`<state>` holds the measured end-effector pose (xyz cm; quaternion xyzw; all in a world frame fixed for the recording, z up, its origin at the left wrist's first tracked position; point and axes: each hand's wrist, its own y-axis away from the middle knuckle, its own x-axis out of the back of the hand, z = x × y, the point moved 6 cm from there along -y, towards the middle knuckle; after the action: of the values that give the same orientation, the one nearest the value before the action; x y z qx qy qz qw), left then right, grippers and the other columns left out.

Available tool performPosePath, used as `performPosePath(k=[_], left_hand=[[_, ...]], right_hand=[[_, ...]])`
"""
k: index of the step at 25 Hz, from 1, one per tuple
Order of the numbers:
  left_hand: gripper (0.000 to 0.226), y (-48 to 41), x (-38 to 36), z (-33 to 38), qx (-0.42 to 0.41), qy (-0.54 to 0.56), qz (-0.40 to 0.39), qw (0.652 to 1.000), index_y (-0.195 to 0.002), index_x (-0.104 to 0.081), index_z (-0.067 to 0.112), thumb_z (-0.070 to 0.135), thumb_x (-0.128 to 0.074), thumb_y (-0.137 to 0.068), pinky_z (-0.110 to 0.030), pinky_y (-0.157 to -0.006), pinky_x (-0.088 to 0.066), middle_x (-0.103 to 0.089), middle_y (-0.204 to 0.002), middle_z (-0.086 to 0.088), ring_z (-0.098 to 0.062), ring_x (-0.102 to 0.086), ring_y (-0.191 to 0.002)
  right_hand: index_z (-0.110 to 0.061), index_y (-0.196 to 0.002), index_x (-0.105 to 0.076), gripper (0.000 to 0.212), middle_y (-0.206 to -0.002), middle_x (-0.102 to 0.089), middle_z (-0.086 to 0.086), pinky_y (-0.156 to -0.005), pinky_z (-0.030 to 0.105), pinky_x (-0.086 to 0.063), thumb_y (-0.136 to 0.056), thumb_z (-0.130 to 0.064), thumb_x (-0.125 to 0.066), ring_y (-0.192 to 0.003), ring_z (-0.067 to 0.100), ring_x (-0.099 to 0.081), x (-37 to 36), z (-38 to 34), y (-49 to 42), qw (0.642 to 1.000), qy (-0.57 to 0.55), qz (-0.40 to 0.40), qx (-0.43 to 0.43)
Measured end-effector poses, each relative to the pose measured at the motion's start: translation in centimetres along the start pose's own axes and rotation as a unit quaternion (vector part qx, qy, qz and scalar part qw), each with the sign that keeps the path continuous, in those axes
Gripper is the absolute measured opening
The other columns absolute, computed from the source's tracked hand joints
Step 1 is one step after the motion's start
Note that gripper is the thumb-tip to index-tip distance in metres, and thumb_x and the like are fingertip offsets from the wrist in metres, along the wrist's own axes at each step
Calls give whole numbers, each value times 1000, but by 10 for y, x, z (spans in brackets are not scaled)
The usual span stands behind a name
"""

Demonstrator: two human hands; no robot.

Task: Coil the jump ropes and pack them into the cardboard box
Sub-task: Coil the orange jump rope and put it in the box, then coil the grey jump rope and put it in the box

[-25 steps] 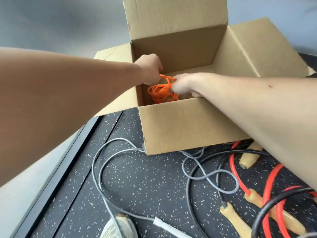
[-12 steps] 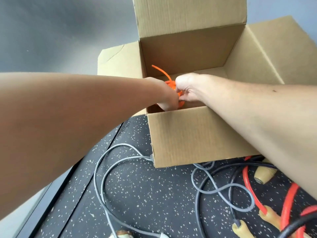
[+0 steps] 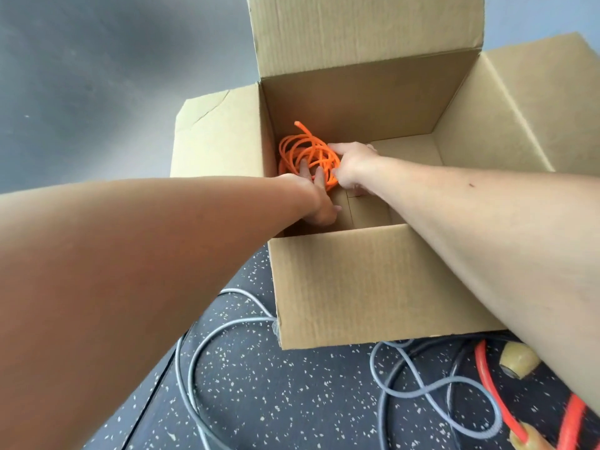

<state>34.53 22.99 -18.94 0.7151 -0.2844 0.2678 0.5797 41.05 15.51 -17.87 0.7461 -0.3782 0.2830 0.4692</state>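
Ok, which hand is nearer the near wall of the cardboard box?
Left. The left hand sits just behind the near wall, fingers flat on the orange jump rope. The right hand is farther back, gripping that rope's right side.

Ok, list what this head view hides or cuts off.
Head view:
Right hand fingertips: under the hand itself, on the orange rope.
Red rope: cut by the bottom edge and the right forearm.
Cardboard box floor, near side: behind its front wall.

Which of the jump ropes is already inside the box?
The orange rope, coiled in the far left corner of the box. The grey rope and the red rope lie loose on the floor in front of it.
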Motion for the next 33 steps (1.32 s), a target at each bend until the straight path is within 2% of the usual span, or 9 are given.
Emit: performPosePath(k=[4,7,9,13,17,20,24,30,33], left_hand=[[82,-8,-1,-5,5,15,34,999,-157,14,15,55,-31,-101,-50,-119,-20,16,-165,-15,-44,-15,-149],[60,11,20,-2,-39,-60,118,991,-149,-30,3,37,-40,-101,-43,-102,-42,-40,-151,-19,-38,-47,-133],[39,32,40,3,-70,-149,131,978,-131,-52,2,22,-40,-99,-40,-93,-47,-57,-129,-13,-36,-55,-122],[24,89,75,16,-65,-172,113,976,-111,-60,5,13,-43,-95,-36,-75,-50,-59,-95,-10,-35,-61,-94],[18,181,122,36,-113,-165,194,960,-93,-61,8,22,-50,-92,-39,-72,-57,-53,-76,-6,-32,-61,-81],[19,253,134,57,-154,-179,211,949,-86,-58,10,24,-46,-92,-46,-80,-59,-60,-84,-7,-33,-63,-86],[32,319,110,90,-208,-217,217,929,-111,-66,10,29,-46,-95,-43,-85,-57,-67,-110,-9,-33,-65,-99],[30,354,7,116,-231,-164,137,949,-109,-69,9,24,-48,-94,-38,-79,-54,-69,-110,-11,-31,-63,-94],[23,338,-84,118,-237,-175,36,955,-102,-67,13,22,-49,-90,-38,-82,-56,-69,-111,-9,-28,-63,-90]], right_hand=[[-17,-146,-47,46,-148,-52,6,-104,28,-42,-101,-23,-51,-128,26,-53,7,-8,7,998,38,50,4],[-13,-147,-48,47,-143,-56,14,-97,37,-54,-100,-9,-43,-121,33,-61,31,-4,27,999,15,41,-15],[-14,-136,-59,49,-128,-65,17,-84,37,-59,-94,0,-37,-106,33,-69,53,1,55,998,-15,46,-35],[-13,-126,-69,48,-130,-66,7,-97,24,-48,-92,1,-39,-120,27,-62,97,8,137,996,2,94,-10],[-25,-119,-74,48,-133,-64,-2,-88,17,-42,-91,-3,-41,-122,20,-59,138,19,245,991,-17,133,3],[-25,-115,-75,48,-126,-68,-2,-86,18,-44,-89,-3,-41,-115,21,-62,149,23,316,990,-33,136,-15],[-23,-115,-75,47,-118,-71,2,-88,25,-53,-88,-2,-44,-108,24,-65,134,35,399,989,-52,134,-25],[-30,-98,-77,33,-86,-72,-7,-93,33,-53,-88,-8,-53,-103,25,-67,53,72,448,983,-133,91,-84],[-22,-110,-76,31,-108,-74,-1,-78,19,-45,-93,-9,-55,-99,18,-63,-24,87,444,989,-128,5,-75]])
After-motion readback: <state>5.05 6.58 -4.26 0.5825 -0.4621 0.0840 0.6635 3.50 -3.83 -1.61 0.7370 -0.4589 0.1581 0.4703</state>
